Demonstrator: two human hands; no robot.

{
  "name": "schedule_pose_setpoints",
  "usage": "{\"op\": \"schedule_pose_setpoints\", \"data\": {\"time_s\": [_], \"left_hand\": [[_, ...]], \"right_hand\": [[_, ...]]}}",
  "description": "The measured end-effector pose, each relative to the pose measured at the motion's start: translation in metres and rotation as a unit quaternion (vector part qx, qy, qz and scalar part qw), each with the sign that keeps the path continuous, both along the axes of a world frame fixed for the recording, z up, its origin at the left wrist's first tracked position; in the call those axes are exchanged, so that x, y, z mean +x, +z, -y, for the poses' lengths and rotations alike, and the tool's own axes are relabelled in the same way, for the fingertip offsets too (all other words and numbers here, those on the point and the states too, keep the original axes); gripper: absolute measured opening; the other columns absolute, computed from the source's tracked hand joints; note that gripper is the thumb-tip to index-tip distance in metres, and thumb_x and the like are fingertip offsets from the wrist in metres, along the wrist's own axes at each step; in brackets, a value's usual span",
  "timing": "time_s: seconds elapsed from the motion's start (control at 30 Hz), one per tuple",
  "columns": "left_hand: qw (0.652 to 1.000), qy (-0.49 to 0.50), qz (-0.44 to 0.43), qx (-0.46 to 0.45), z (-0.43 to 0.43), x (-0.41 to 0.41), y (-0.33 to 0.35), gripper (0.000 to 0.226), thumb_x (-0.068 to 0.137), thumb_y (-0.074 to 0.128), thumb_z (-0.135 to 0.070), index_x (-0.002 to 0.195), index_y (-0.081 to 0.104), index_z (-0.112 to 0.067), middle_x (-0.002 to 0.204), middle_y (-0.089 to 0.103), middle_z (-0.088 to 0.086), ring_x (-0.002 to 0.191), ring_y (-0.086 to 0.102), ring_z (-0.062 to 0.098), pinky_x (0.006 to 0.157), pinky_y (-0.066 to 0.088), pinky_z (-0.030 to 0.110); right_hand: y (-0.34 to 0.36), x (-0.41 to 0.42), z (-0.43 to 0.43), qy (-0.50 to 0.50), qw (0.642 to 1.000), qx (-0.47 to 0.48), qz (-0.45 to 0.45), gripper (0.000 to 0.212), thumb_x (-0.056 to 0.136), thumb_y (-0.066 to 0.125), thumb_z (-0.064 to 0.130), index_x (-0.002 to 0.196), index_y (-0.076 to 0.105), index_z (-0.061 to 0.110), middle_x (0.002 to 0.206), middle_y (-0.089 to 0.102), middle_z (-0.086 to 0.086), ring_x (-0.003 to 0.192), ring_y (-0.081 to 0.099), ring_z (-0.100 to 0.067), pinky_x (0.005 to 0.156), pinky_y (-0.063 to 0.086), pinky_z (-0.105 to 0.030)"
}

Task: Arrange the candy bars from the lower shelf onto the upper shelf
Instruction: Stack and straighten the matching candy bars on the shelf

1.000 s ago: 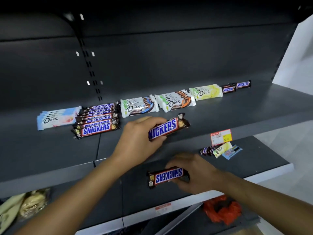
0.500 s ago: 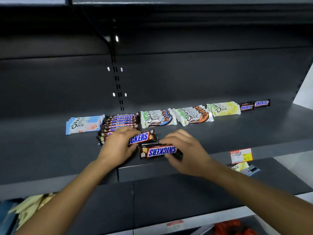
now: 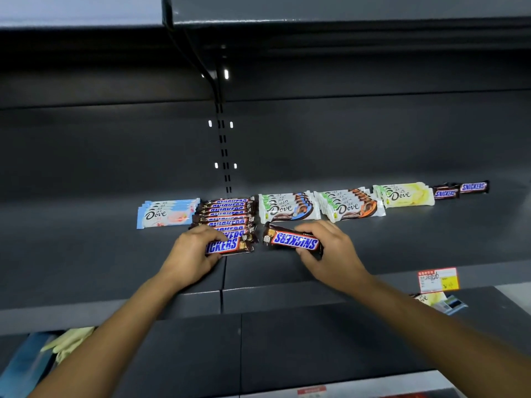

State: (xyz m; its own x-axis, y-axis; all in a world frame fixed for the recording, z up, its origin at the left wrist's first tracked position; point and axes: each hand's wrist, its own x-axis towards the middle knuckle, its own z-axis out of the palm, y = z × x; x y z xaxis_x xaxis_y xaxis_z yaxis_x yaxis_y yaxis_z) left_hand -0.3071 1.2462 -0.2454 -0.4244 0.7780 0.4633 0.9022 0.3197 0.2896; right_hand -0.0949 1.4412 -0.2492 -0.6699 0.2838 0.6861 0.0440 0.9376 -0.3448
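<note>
My left hand [image 3: 192, 254] grips a Snickers bar [image 3: 230, 245] at the front end of a row of several Snickers bars [image 3: 227, 215] on the dark upper shelf [image 3: 86, 254]. My right hand [image 3: 327, 251] holds a second Snickers bar [image 3: 293, 240], label upside down, low over the shelf just right of that row. Behind lie stacks of Dove bars: a blue-pink one [image 3: 166, 215], a white-blue one [image 3: 287, 208], a white-orange one [image 3: 350, 206] and a yellow one [image 3: 405, 195]. Two more Snickers bars [image 3: 459, 191] lie far right.
A red-yellow price tag [image 3: 436, 280] hangs on the upper shelf's front edge. On the lower shelf [image 3: 287, 340], under that tag, a few candy bars [image 3: 439, 301] peek out. Pale yellow-green packets [image 3: 69, 340] sit at the lower left. Another shelf overhangs above.
Both hands rose from the lower shelf to the upper one. The left bar reached the front of the Snickers row; the right bar moved up beside it.
</note>
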Motion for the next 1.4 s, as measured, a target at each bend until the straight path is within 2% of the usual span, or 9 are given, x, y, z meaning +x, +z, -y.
{"op": "schedule_pose_setpoints", "data": {"time_s": [0.33, 0.47, 0.63, 0.83, 0.9, 1.07, 1.17, 1.27, 1.4], "left_hand": [[0.993, -0.036, -0.112, -0.007, -0.010, 0.000, -0.003, 0.038, 0.060, 0.079, 0.002, 0.090, 0.065, -0.014, 0.091, 0.063, 0.001, 0.084, 0.058, 0.026, 0.071, 0.047, 0.029], [0.996, -0.026, -0.087, -0.012, -0.012, -0.002, -0.001, 0.035, 0.065, 0.076, -0.001, 0.093, 0.062, -0.016, 0.097, 0.060, 0.001, 0.090, 0.055, 0.026, 0.074, 0.046, 0.031], [0.998, -0.027, -0.051, -0.017, -0.013, -0.003, 0.002, 0.027, 0.072, 0.078, -0.017, 0.094, 0.062, -0.018, 0.099, 0.059, -0.002, 0.094, 0.053, 0.021, 0.079, 0.043, 0.030], [0.998, -0.021, -0.057, 0.032, -0.020, 0.009, 0.009, 0.026, 0.077, 0.071, -0.014, 0.101, 0.063, -0.016, 0.102, 0.062, 0.001, 0.098, 0.054, 0.022, 0.084, 0.041, 0.030], [0.997, -0.043, -0.047, 0.046, -0.030, 0.023, 0.013, 0.032, 0.077, 0.071, -0.015, 0.108, 0.062, -0.016, 0.105, 0.062, 0.001, 0.101, 0.054, 0.020, 0.086, 0.040, 0.027], [0.989, -0.141, 0.013, 0.037, -0.072, 0.068, 0.019, 0.061, 0.073, 0.075, -0.027, 0.129, 0.050, -0.025, 0.114, 0.060, -0.006, 0.102, 0.054, 0.008, 0.091, 0.042, 0.023], [0.985, -0.171, 0.000, 0.037, -0.105, 0.091, 0.020, 0.053, 0.073, 0.075, -0.024, 0.123, 0.056, -0.022, 0.115, 0.062, -0.004, 0.105, 0.054, 0.009, 0.091, 0.037, 0.016], [0.981, -0.185, 0.012, 0.060, -0.138, 0.109, 0.019, 0.036, 0.072, 0.074, -0.017, 0.107, 0.066, -0.019, 0.099, 0.066, -0.004, 0.089, 0.056, 0.006, 0.080, 0.035, 0.007], [0.976, -0.194, 0.034, 0.090, -0.183, 0.137, 0.019, 0.033, 0.070, 0.072, -0.022, 0.103, 0.068, -0.018, 0.094, 0.067, -0.005, 0.083, 0.057, 0.004, 0.077, 0.040, 0.009]], "right_hand": [[-0.001, 0.000, 0.002, -0.001, 0.997, 0.029, 0.066, 0.029, 0.080, 0.064, 0.022, 0.109, 0.061, 0.019, 0.101, 0.063, 0.007, 0.094, 0.052, -0.009, 0.080, 0.039, -0.018], [-0.001, 0.000, 0.002, 0.000, 0.996, 0.038, 0.083, 0.030, 0.079, 0.065, 0.021, 0.109, 0.061, 0.019, 0.101, 0.063, 0.007, 0.094, 0.051, -0.010, 0.079, 0.037, -0.018], [-0.001, -0.001, 0.001, -0.002, 0.995, 0.044, 0.089, 0.031, 0.079, 0.066, 0.022, 0.110, 0.061, 0.019, 0.102, 0.063, 0.008, 0.095, 0.050, -0.010, 0.079, 0.036, -0.018], [0.000, -0.001, -0.002, -0.005, 0.997, 0.007, 0.073, 0.031, 0.078, 0.068, 0.019, 0.109, 0.062, 0.019, 0.099, 0.063, 0.008, 0.093, 0.048, -0.008, 0.077, 0.034, -0.013], [0.003, 0.000, -0.005, -0.011, 0.998, -0.012, 0.065, 0.031, 0.079, 0.069, 0.019, 0.109, 0.063, 0.020, 0.099, 0.063, 0.009, 0.092, 0.045, -0.005, 0.076, 0.031, -0.008], [0.007, 0.017, -0.021, -0.022, 0.998, -0.025, 0.059, 0.032, 0.077, 0.071, 0.016, 0.108, 0.063, 0.020, 0.099, 0.063, 0.008, 0.092, 0.045, -0.006, 0.077, 0.031, -0.008], [0.009, 0.033, -0.040, -0.022, 0.997, -0.038, 0.062, 0.031, 0.077, 0.072, 0.015, 0.106, 0.063, 0.021, 0.096, 0.061, 0.011, 0.089, 0.047, -0.007, 0.077, 0.032, -0.010], [0.013, 0.053, -0.067, -0.025, 0.997, -0.040, 0.063, 0.031, 0.077, 0.072, 0.015, 0.106, 0.063, 0.022, 0.098, 0.063, 0.008, 0.091, 0.050, -0.008, 0.079, 0.034, -0.011], [0.017, 0.078, -0.112, -0.040, 0.996, -0.010, 0.078, 0.036, 0.076, 0.072, 0.020, 0.111, 0.062, 0.021, 0.104, 0.062, 0.006, 0.096, 0.050, -0.009, 0.082, 0.038, -0.019]]}}
